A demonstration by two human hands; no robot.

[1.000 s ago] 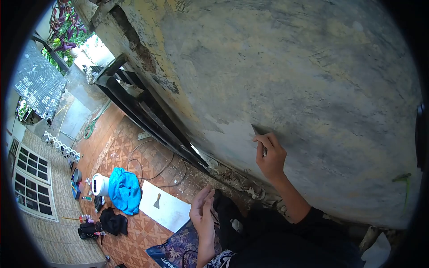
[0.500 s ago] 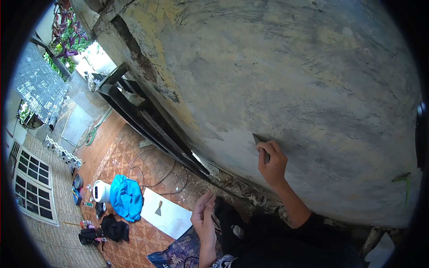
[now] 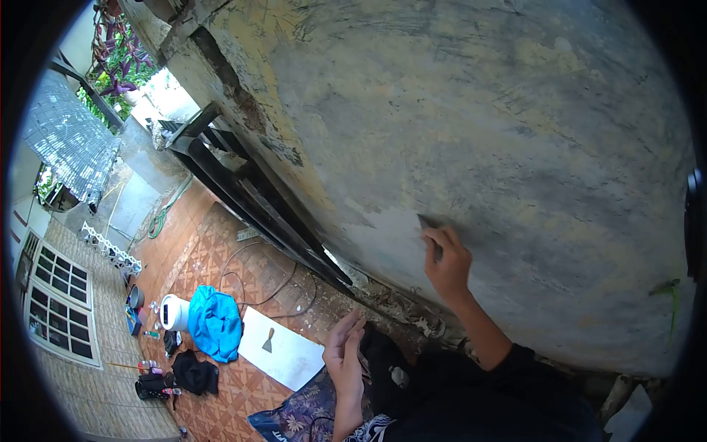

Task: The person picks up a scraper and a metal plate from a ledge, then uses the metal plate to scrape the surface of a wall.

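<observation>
My right hand [image 3: 447,264] is closed around a scraper [image 3: 427,221], whose dark blade lies against the patchy grey and yellowish wall [image 3: 515,147]. Most of the scraper's handle is hidden by my fingers. Low in the view, my left hand [image 3: 345,357] is raised with its fingers extended and somewhat bent, holding nothing that shows. To its left a second scraper [image 3: 269,340] with a wooden handle lies on a white board [image 3: 294,366] on the tiled floor.
Black metal bars [image 3: 250,202] lean along the wall. On the floor are a blue cloth [image 3: 215,324], a white bucket [image 3: 174,313], a black cloth [image 3: 196,374], a patterned bag [image 3: 294,416] and a loose cable [image 3: 283,274]. A green plant [image 3: 674,295] is at the right.
The view has shifted slightly, so the floor objects appear further right. My right hand and the scraper have moved slightly up along the wall.
</observation>
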